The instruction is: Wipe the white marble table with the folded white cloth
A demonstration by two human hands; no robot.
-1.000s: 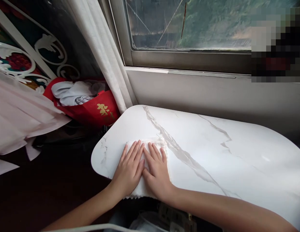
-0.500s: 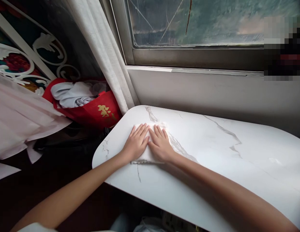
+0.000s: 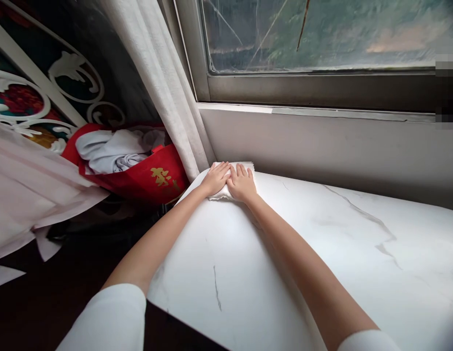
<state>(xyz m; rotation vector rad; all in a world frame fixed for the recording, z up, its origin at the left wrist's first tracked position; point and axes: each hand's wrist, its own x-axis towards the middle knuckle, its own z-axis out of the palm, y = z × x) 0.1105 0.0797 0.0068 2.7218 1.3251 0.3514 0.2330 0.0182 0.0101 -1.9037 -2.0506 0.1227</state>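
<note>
A white cloth (image 3: 224, 194) lies flat on the white marble-patterned table (image 3: 285, 214), at its far left corner by the wall. My left hand (image 3: 215, 179) presses on the cloth's left part with its fingers stretched out. Beside it, my right hand (image 3: 241, 183) lies flat on the cloth, fingers slightly spread. The two hands touch or nearly touch at the thumbs. Part of the cloth shows beyond the fingertips and below the palms.
A red bag (image 3: 139, 178) holding pale fabric stands left of the table. A white curtain (image 3: 164, 83) hangs behind the corner. The window (image 3: 321, 39) and wall (image 3: 321, 141) border the table's far side. Pink fabric (image 3: 40, 190) hangs at far left.
Both hands and the cloth have moved away from me, up to the table's far edge by the wall. The view has shifted slightly.
</note>
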